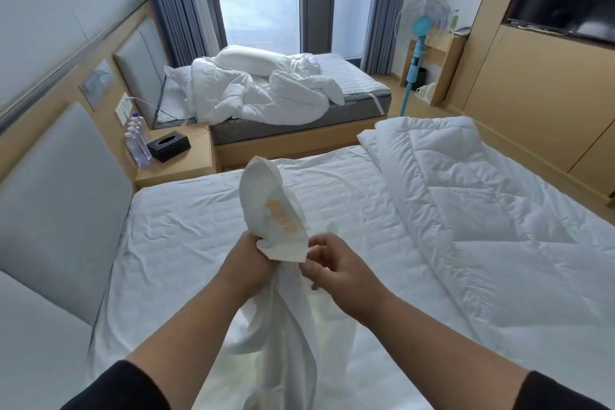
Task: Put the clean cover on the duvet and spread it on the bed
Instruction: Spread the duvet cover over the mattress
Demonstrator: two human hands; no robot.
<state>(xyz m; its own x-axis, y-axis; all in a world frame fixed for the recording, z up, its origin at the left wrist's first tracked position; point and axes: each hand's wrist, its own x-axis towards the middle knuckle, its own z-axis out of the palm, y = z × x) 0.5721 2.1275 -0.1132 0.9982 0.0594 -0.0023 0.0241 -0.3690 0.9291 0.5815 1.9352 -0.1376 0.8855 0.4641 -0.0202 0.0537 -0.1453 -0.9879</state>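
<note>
The white duvet cover (pixel 279 210) hangs bunched in front of me, one corner with orange lettering sticking up. My left hand (pixel 251 256) grips the cloth just below that corner. My right hand (pixel 327 260) pinches the cover's edge beside it, fingers curled. The rest of the cover drapes down between my forearms. The bare quilted white duvet (pixel 466 210) lies folded on the right half of the near bed (pixel 186 243), which has a white sheet on it.
A second bed (pixel 349 83) by the window holds a crumpled duvet and pillow. Between the beds stands a nightstand (pixel 179 163) with water bottles and a black tissue box. A blue standing fan (pixel 421 30) is at the far right, beside wooden wall panels and a TV.
</note>
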